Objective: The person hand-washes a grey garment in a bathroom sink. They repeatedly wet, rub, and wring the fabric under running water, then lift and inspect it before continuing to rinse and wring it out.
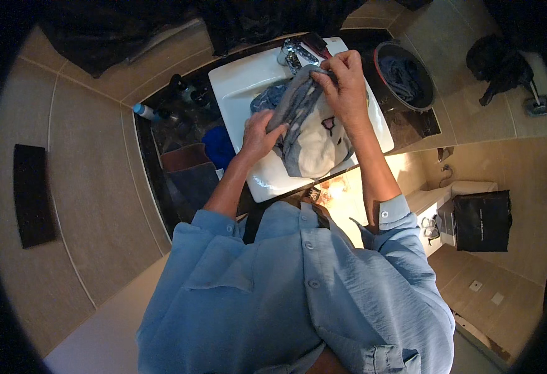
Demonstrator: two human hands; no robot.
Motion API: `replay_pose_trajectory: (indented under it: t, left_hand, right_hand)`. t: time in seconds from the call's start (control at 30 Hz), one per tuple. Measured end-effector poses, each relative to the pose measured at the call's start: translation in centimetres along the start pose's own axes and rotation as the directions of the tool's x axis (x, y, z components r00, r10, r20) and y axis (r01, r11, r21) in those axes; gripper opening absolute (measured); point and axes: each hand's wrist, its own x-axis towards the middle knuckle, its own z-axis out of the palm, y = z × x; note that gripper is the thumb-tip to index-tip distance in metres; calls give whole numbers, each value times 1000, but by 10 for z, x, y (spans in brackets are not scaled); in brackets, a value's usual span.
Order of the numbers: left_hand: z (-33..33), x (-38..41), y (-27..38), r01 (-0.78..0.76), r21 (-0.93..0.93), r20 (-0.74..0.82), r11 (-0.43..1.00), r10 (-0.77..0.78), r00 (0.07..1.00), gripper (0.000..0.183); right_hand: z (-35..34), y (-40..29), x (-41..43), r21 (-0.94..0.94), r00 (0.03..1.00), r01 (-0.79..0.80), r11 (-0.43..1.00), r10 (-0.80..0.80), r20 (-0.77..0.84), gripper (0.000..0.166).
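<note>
A grey and white cloth garment [318,145] with a small pink and black pattern lies bunched over a white ceramic sink [236,77]. My right hand [346,86] pinches its grey upper edge close to the metal faucet [293,55]. Lower down on the left, my left hand [260,136] grips the same grey edge between thumb and fingers. Blue fabric [265,99] shows in the basin beside the garment. Behind the faucet is a dark brush [316,44] with a red part. The basin's bottom is hidden by the cloth.
Right of the sink stands a round bucket [432,91] with dark cloth inside. On the dark counter at left are a blue cloth [218,147], folded brown and dark cloths [191,180], bottles and a blue-capped container [143,111]. A black bag [482,221] and glasses [430,227] are farther right.
</note>
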Motion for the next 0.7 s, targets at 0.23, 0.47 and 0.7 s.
replay_pose_trajectory:
  t: [0.23, 0.47, 0.7]
  left_hand:
    - [-19, 8, 28, 294, -929, 176, 224, -431, 885, 40]
    - [-81, 50, 102, 104, -905, 17, 412, -210, 977, 23]
    - [-131, 112, 152, -112, -856, -82, 505, 82, 993, 27]
  right_hand:
    - [-12, -10, -14, -65, 937, -126, 990, 141, 321, 34]
    - [-54, -27, -33, -165, 840, 35, 986, 60, 540, 60]
    - [-55, -6, 25, 303, 999, -24, 953, 13, 40, 32]
